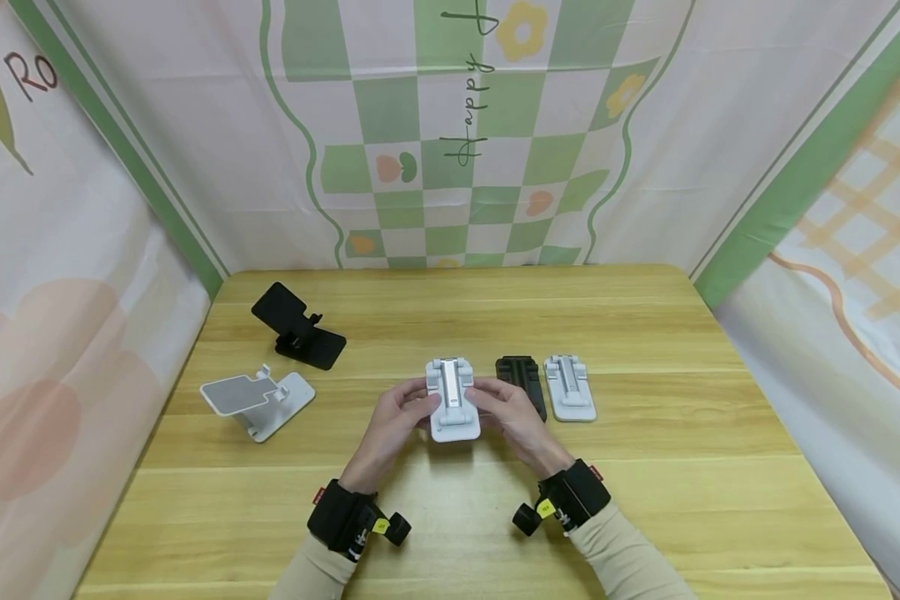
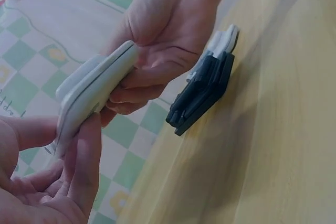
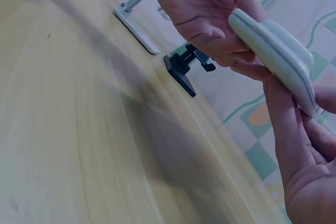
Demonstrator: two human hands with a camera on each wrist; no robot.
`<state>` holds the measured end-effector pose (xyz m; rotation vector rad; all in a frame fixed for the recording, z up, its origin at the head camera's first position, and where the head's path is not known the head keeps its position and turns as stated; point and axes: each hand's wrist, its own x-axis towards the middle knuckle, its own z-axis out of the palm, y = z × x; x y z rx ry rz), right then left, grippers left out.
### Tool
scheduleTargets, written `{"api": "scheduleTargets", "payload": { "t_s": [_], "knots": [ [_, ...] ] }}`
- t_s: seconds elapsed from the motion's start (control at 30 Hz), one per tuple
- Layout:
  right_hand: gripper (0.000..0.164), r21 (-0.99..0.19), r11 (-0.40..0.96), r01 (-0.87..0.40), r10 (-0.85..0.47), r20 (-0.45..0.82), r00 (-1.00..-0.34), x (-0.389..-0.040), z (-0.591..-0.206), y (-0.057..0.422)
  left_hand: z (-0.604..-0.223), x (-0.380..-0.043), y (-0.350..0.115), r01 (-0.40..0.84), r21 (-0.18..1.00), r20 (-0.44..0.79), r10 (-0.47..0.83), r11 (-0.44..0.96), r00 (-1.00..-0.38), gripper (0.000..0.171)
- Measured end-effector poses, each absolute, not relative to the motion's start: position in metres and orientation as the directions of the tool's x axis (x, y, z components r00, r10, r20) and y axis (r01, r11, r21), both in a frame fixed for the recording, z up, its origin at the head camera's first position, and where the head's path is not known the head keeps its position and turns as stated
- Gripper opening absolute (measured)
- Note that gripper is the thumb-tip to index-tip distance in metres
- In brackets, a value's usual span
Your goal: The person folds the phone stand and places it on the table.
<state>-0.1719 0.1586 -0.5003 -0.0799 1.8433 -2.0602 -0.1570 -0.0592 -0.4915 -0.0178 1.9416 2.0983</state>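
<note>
A folded white phone stand [image 1: 453, 421] is held up off the table between both hands in the head view. My left hand [image 1: 394, 425] pinches its left edge, thumb on the front and fingers behind. On the opposite edge my right hand [image 1: 516, 421] pinches it the same way. The left wrist view shows the white stand [image 2: 94, 85] edge-on, fingers under its back. Just beyond the right hand lies a folded black phone stand [image 1: 521, 375], partly hidden by that hand. Beside it lies another folded white phone stand [image 1: 576, 400].
At the left of the wooden table [image 1: 682, 500] stand two unfolded phone stands: a black one [image 1: 281, 310] farther back and a white one with a grey pad [image 1: 236, 394] nearer. A patterned cloth [image 1: 480, 200] hangs behind the table, and others hang at both sides.
</note>
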Motion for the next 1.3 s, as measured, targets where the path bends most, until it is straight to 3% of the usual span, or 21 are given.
{"api": "scheduleTargets", "payload": {
  "t_s": [0.23,0.93,1.1,1.3],
  "knots": [
    [0.05,-0.985,0.03,0.17,-0.286,-0.171,-0.943,-0.172,-0.5,0.168,-0.492,-0.155,-0.064,-0.199,0.98,-0.189,0.213,-0.027,-0.958,0.047],
    [0.062,-0.97,0.169,0.172,-0.014,-0.177,-0.984,-0.169,-0.496,0.278,-0.498,-0.14,-0.116,-0.168,0.974,-0.172,0.016,0.154,-0.985,0.044],
    [0.066,-0.971,0.183,0.156,0.042,-0.15,-0.988,-0.168,-0.494,0.306,-0.49,-0.138,-0.134,-0.083,0.963,-0.065,-0.081,0.255,-0.995,0.043],
    [0.071,-0.957,0.238,0.166,0.105,-0.145,-0.984,-0.166,-0.497,0.335,-0.48,-0.135,-0.151,0.113,0.925,0.205,-0.225,0.363,-0.953,0.035]
  ]
}}
